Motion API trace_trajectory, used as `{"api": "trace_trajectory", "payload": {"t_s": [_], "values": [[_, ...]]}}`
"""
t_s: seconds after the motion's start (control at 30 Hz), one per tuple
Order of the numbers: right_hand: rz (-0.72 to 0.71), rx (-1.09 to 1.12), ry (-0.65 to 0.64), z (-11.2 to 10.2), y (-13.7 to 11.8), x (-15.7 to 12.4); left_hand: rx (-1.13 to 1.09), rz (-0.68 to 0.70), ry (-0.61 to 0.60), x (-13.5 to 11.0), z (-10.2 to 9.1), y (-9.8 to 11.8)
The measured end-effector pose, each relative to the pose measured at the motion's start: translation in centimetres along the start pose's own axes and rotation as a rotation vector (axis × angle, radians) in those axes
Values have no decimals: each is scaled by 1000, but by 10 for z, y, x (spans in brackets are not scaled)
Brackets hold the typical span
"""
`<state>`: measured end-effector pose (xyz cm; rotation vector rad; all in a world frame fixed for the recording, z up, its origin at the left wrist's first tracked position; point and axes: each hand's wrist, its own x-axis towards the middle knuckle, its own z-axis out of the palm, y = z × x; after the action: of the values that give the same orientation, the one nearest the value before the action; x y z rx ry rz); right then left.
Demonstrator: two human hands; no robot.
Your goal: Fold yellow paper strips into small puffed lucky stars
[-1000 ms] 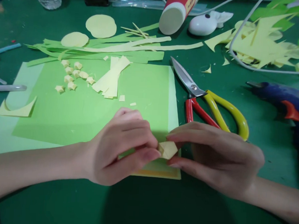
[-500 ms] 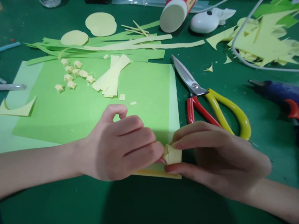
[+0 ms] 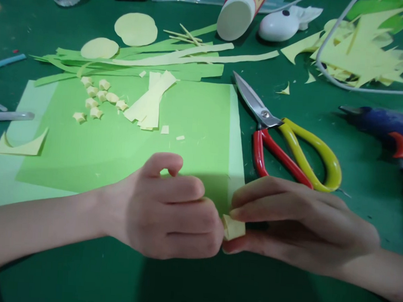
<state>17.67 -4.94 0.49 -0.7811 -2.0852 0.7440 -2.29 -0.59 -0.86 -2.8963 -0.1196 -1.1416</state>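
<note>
Near edge of the tabletop, centre: left hand (image 3: 170, 213) curled into a loose fist, fingertips pressed against a small folded yellow piece (image 3: 233, 227). Right hand (image 3: 296, 220) pinching the same piece between thumb below and forefinger above; grip closed on it, most of the piece hidden. Piece held just above the near right corner of the green sheet (image 3: 120, 141). Fold judged incomplete: flat and angular, not yet puffed into a star.

Mid tabletop, right of the sheet: scissors (image 3: 284, 133), blades shut, untouched. Right edge: blue glue gun (image 3: 387, 128), lying idle.

Far left part of the sheet: eight or so finished paper stars (image 3: 95, 101) in a loose cluster, taken as completed output. Beside them: stack of uncut yellow strips (image 3: 150, 102), taken as stock for further stars.

Far edge: long green strips (image 3: 135, 65), two yellow discs (image 3: 135, 28), red-and-white tube (image 3: 239, 12).
</note>
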Motion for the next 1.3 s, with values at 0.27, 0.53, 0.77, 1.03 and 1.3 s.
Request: {"api": "trace_trajectory", "payload": {"t_s": [0.27, 0.53, 0.77, 1.03, 1.3], "values": [[-1, 246, 15, 6, 6, -3, -136, -25, -13, 8, -5, -3], [52, 333, -68, 1, 5, 2, -165, -66, -37, 9, -4, -6], [53, 274, 35, 3, 7, 0, -91, -225, -52, 10, -6, -5], [139, 305, 5, 3, 5, 2, -9, -127, -19, 6, -2, -3], [192, 410, 9, 9, 8, 0, 11, -87, 5, 7, 0, -4]]}}
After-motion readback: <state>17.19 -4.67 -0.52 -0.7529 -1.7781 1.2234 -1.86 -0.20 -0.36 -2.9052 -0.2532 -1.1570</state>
